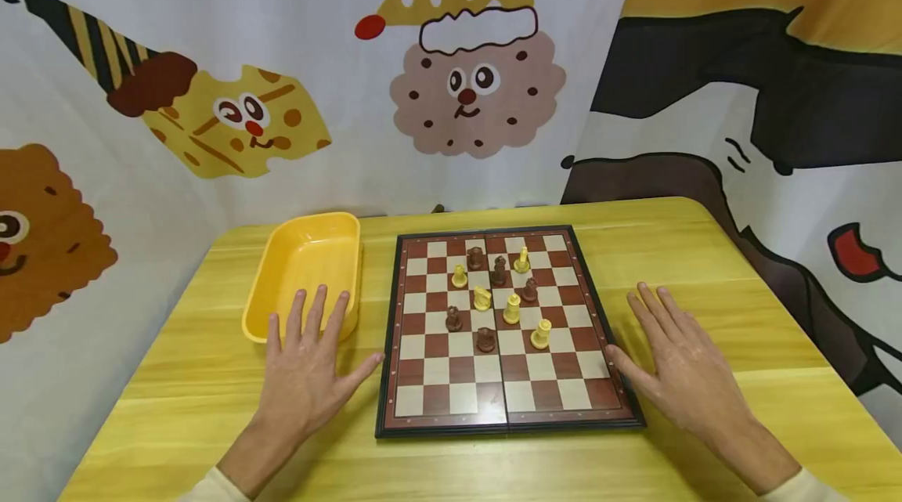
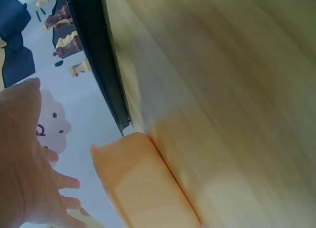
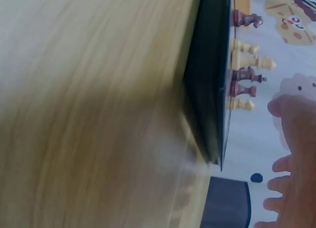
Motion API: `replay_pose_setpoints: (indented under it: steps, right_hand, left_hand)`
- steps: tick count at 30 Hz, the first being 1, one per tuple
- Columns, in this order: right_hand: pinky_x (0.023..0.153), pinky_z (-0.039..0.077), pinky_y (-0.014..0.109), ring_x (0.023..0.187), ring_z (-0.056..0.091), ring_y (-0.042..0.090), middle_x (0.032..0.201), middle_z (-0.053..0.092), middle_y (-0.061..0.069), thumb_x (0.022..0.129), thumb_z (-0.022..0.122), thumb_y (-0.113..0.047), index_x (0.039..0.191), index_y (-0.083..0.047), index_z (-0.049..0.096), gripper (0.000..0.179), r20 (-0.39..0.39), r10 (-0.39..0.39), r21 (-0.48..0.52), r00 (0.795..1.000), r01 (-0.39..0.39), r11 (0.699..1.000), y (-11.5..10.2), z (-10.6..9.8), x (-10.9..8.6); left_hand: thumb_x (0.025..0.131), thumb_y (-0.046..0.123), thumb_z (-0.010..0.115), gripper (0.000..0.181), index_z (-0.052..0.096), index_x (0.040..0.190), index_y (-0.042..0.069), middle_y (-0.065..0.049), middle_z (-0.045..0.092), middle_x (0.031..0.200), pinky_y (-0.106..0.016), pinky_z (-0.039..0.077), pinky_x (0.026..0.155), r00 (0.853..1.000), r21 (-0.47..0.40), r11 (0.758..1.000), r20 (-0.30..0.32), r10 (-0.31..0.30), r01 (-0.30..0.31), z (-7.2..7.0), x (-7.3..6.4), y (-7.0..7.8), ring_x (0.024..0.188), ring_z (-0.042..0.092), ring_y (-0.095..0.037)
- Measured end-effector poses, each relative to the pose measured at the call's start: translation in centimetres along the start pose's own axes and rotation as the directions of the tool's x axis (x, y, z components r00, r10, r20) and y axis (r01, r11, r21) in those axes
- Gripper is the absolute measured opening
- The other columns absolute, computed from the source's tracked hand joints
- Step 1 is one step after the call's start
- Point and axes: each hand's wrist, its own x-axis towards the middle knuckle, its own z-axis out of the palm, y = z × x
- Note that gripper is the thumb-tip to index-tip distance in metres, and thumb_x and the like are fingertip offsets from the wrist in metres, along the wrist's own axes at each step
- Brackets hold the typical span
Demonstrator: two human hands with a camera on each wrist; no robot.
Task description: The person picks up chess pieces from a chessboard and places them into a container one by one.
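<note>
A folding chessboard [image 1: 461,369] with a black frame lies on the table, several cream and dark brown chess pieces standing on its middle and far squares. Among them are a cream knight [image 1: 482,298], a cream rook [image 1: 541,334] and a dark brown knight [image 1: 485,340]. My left hand [image 1: 301,377], fingers spread and empty, is between the yellow tray [image 1: 257,306] and the board, its thumb tip close to the board's left edge. On the other side my right hand [image 1: 687,369] holds nothing, fingers extended, its thumb by the board's right edge. Whether either thumb touches the frame I cannot tell.
The yellow wood-grain table [image 1: 740,267] carries the board and, at its far left, the shallow plastic tray. A curtain [image 1: 338,149] printed with cartoon biscuits and cheese hangs behind the table's far edge.
</note>
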Motion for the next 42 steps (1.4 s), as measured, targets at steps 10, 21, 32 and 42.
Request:
replay_pose_setpoints:
  steps: [10,21,32,42]
  right_hand:
    - [0.111,0.027,0.068,0.153,0.006,0.035,0.169,0.012,0.008,0.099,0.057,-0.059,0.163,-0.012,0.025,0.085,0.331,-0.098,0.232,0.938,0.020,0.973,-2.0,1.0,-0.7]
    - [0.120,0.008,0.033,0.154,0.006,0.032,0.169,0.008,0.011,0.101,0.052,-0.059,0.163,-0.006,0.021,0.087,0.324,-0.122,0.211,0.938,0.054,0.976,-2.3,2.4,-1.4]
    - [0.117,0.025,0.053,0.154,0.006,0.031,0.169,0.010,0.011,0.101,0.050,-0.061,0.163,-0.007,0.022,0.086,0.346,-0.121,0.182,0.930,0.060,0.981,-2.4,2.5,-1.5]
    - [0.116,0.002,0.023,0.154,0.007,0.031,0.169,0.010,0.011,0.102,0.050,-0.060,0.163,-0.008,0.021,0.085,0.333,-0.122,0.186,0.935,0.061,0.981,-2.4,2.8,-1.5]
  left_hand:
    - [0.101,0.062,0.046,0.078,0.046,0.149,0.000,-0.019,0.049,0.149,-0.056,0.035,0.112,0.982,-0.240,0.964,-0.174,0.071,-0.112,0.0,1.3,2.8,0.137,0.042,-0.039]
    - [0.105,0.035,0.060,0.056,0.041,0.155,0.020,-0.005,0.046,0.152,-0.055,0.040,0.109,0.983,-0.794,0.601,0.169,0.068,0.095,1.6,3.5,5.3,0.137,0.045,-0.028]
    - [0.103,0.003,0.058,0.041,0.053,0.142,-0.007,-0.018,0.059,0.139,-0.039,0.049,0.103,0.926,-0.911,0.329,0.324,0.192,0.250,4.8,7.1,6.5,0.124,0.058,-0.032]
    - [0.100,0.002,0.062,0.031,0.067,0.131,0.001,-0.010,0.064,0.134,-0.047,0.043,0.108,0.911,-0.871,0.369,0.392,0.128,0.323,5.2,7.9,7.4,0.125,0.056,-0.026]
